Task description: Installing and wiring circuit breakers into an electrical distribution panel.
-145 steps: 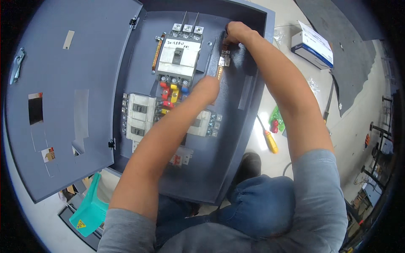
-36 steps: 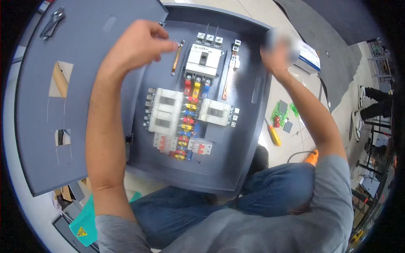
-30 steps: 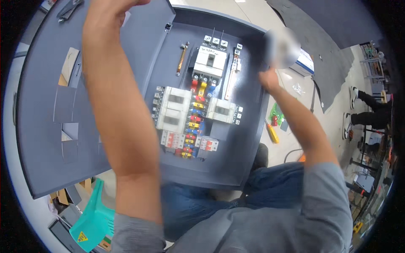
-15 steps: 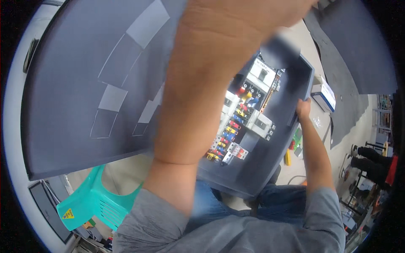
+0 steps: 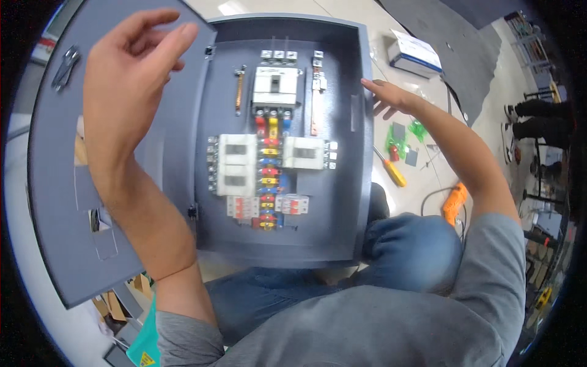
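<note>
Closest to the camera is your left hand (image 5: 131,67), upper left of the frame, raised in front of the grey enclosure door (image 5: 46,177). Fingers are loosely bent and I don't see anything in them. Your right hand (image 5: 391,99) is right of upper center, fingers spread and not gripping anything, right by the enclosure's right rim; can't tell if a fingertip touches it.

The grey electrical enclosure (image 5: 330,226) itself takes up the middle of the frame, door swung out to the left. Inside you've got a big white molded-case breaker (image 5: 275,92) up top, red, yellow and blue busbars (image 5: 269,171) running down below it, and white breakers flanking those, a double unit (image 5: 236,165) on the left and a single one (image 5: 304,153) on the right.

Right of center, on the floor, there's a yellow-handled screwdriver (image 5: 394,174) and an orange tool (image 5: 454,203), with a white-and-blue box (image 5: 414,56) higher up. Way off, someone's dark-trousered legs (image 5: 541,119) show at the far right.
</note>
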The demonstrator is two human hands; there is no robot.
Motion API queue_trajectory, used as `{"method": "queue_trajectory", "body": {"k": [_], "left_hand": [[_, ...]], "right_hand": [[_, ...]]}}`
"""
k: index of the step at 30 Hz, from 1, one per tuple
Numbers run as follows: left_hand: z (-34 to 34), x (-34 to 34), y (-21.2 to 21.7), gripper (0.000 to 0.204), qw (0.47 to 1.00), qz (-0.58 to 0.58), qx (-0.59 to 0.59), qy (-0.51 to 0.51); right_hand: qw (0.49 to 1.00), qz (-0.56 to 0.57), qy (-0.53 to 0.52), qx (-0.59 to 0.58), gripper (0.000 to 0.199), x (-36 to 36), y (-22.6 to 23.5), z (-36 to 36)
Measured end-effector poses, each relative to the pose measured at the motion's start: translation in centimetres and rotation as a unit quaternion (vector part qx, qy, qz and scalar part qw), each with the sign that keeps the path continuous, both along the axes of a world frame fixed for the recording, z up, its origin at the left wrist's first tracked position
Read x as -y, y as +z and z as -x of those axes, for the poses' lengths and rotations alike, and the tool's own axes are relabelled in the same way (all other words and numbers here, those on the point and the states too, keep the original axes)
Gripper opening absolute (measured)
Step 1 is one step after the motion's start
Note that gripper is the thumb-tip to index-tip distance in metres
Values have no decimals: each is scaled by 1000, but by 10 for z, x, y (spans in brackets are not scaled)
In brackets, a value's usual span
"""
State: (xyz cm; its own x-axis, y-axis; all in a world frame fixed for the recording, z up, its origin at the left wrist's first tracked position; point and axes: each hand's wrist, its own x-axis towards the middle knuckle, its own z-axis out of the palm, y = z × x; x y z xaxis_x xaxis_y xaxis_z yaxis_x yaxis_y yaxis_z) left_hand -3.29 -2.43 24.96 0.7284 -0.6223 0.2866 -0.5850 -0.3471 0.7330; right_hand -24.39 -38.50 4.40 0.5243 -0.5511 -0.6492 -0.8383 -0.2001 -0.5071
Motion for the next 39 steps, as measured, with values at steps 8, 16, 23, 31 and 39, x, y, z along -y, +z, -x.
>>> {"method": "queue_trajectory", "body": {"k": [8, 16, 23, 31, 39], "left_hand": [[21, 60, -48, 37, 984, -99, -136, -66], [47, 134, -115, 36, 962, -117, -181, -167], [100, 160, -113, 36, 942, -154, -235, -185], [128, 154, -95, 38, 930, -155, -243, -228], [177, 170, -104, 40, 911, -145, -237, -303]], "right_hand": [[961, 244, -134, 3, 57, 88, -44, 252], [905, 289, -300, -92, 38, 41, -152, 442], [909, 246, -333, -53, 30, -11, -156, 356], [926, 194, -323, -6, 40, -7, -144, 362], [913, 245, -325, 19, 43, -32, 15, 465]]}}
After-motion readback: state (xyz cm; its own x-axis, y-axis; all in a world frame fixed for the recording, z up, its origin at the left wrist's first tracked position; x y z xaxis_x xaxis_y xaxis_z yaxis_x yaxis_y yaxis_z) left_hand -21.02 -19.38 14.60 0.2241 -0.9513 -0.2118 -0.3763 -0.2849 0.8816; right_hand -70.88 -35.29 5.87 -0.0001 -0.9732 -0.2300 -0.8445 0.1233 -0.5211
